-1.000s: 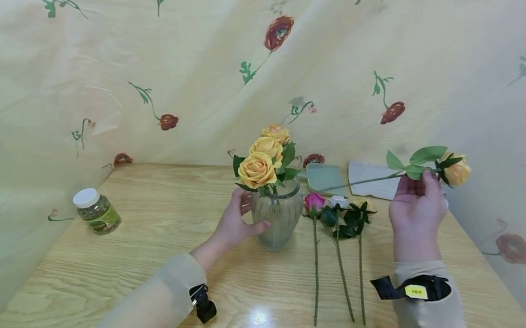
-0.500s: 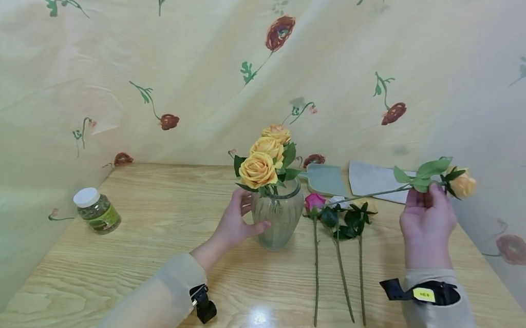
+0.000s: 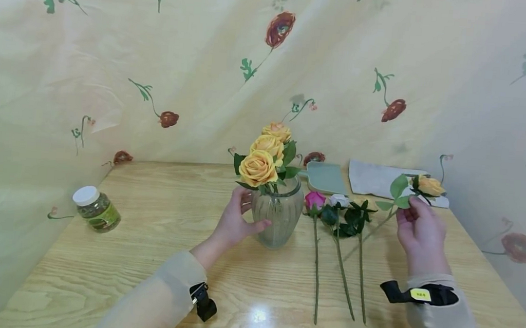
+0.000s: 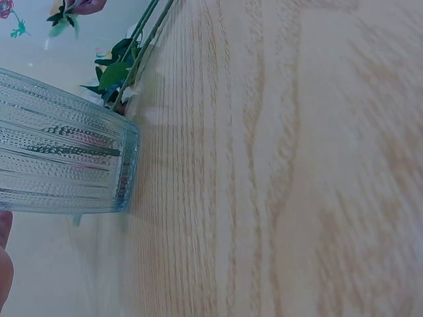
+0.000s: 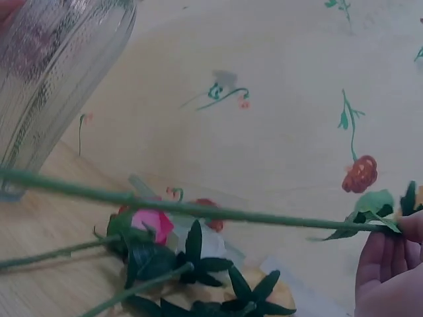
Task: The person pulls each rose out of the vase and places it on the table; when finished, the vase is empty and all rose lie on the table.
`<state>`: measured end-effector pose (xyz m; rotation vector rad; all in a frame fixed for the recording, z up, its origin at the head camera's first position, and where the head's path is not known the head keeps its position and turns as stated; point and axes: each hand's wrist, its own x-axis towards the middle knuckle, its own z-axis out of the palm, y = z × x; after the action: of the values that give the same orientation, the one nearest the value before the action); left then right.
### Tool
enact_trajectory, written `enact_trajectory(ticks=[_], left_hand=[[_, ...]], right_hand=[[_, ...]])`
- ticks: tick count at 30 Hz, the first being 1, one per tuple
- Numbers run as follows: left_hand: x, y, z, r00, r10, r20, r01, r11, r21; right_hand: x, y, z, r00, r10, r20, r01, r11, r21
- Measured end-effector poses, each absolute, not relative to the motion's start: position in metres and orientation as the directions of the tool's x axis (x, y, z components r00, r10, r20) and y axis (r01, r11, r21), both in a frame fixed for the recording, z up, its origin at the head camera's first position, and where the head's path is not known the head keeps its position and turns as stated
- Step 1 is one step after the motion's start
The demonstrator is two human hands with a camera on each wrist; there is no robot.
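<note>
My left hand (image 3: 234, 222) grips the ribbed clear glass vase (image 3: 281, 222), thumb across its front and fingers at its far left side. Several yellow roses (image 3: 259, 169) stand in the vase and lean left. In my right hand (image 3: 421, 235) a single yellow rose (image 3: 430, 186) is pinched just below its bloom and leaves. Its long green stem (image 5: 264, 216) slants down and left, passing over the flowers on the table in the right wrist view. In the left wrist view the vase base (image 4: 129, 168) meets the wood, and only a bit of the left hand shows.
Between vase and right hand lie a pink rose (image 3: 315, 200), a white rose (image 3: 339, 200) and another flower with dark green leaves (image 3: 356, 218). Behind them are a light green dustpan-like piece (image 3: 327, 178) and a white cloth (image 3: 373, 179). A white-lidded jar (image 3: 101, 217) stands at left.
My right hand first moved right with the yellow rose, then lowered it; the bloom dropped and the stem swung from reaching toward the vase to slanting down. The left hand and vase stayed still.
</note>
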<state>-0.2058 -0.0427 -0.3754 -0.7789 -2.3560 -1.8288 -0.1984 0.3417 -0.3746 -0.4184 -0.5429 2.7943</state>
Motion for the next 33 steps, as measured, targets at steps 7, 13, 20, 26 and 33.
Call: enact_trajectory(ticks=[7,13,20,26,33], left_hand=[[-0.212,-0.044,-0.383,-0.874,0.350,0.336,0.411,0.166,0.896],[-0.226,-0.044,-0.404,-0.874,0.341,0.345,0.418,0.168,0.893],[-0.226,-0.044,-0.406,-0.859,0.332,0.389,0.456,0.153,0.877],[-0.227,-0.043,-0.408,-0.853,0.328,0.406,0.472,0.151,0.869],[-0.227,-0.043,-0.408,-0.855,0.323,0.406,0.471,0.154,0.869]], right_hand=[[-0.199,0.347,-0.384,-0.925,0.289,-0.246,-0.096,-0.806,-0.585],[-0.200,0.349,-0.394,-0.913,0.319,-0.253,-0.055,-0.712,-0.700],[-0.200,0.346,-0.405,-0.888,0.352,-0.297,0.047,-0.573,-0.818],[-0.203,0.346,-0.416,-0.883,0.362,-0.299,0.105,-0.470,-0.877],[-0.208,0.344,-0.430,-0.890,0.386,-0.243,0.184,-0.184,-0.966]])
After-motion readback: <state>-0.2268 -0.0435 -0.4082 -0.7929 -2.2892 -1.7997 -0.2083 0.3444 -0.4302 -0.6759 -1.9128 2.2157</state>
